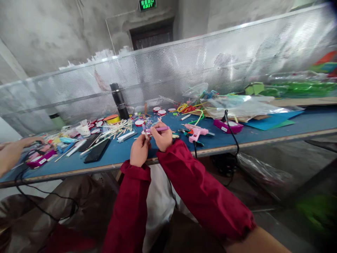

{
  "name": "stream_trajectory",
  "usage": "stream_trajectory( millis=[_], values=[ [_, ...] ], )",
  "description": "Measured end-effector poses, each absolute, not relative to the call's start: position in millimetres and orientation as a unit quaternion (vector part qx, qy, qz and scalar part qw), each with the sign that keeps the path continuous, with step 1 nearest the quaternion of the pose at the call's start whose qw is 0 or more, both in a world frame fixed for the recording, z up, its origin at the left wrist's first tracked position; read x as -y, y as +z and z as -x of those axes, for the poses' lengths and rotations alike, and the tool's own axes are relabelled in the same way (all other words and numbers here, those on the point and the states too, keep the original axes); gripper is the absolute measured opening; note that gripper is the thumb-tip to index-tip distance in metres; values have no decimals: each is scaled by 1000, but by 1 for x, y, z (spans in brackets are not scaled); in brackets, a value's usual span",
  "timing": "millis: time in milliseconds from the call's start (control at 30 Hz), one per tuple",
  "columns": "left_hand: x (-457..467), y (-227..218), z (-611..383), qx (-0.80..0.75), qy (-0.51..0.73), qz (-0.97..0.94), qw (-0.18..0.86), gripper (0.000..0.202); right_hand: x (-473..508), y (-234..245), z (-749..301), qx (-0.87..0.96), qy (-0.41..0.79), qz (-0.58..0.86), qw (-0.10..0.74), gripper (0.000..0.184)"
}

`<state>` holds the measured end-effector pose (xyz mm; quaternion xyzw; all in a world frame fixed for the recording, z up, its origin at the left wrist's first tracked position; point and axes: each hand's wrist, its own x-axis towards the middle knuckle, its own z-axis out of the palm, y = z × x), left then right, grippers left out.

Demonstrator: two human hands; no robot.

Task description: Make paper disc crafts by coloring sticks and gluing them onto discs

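Note:
Both my hands are raised together over the front edge of the blue table (263,135). My right hand (162,137) is closed around a thin purple stick (159,129) that lies crosswise. My left hand (139,149) is closed in a pinch on a small pale stick (144,129) that points upward, its tip close to the purple stick. Both arms wear dark red sleeves. A pink glue gun (196,132) rests on the table just right of my right hand.
Pale sticks (117,130), red-and-white round pieces, a black phone (96,151), a black flask (119,101) and clear bags (237,107) cover the table. Another person's hand (12,151) reaches in at far left beside a magenta box (41,160). A perforated metal screen backs the table.

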<state>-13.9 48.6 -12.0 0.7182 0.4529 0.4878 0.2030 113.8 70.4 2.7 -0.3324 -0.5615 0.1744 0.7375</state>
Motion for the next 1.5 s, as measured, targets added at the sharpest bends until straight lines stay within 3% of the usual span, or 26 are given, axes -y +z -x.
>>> stream_trajectory(
  millis=[1500],
  values=[
    [-46,-10,14,-461,477,-722,198,19,-68,6,-114,541,167,352,745,24]
  ],
)
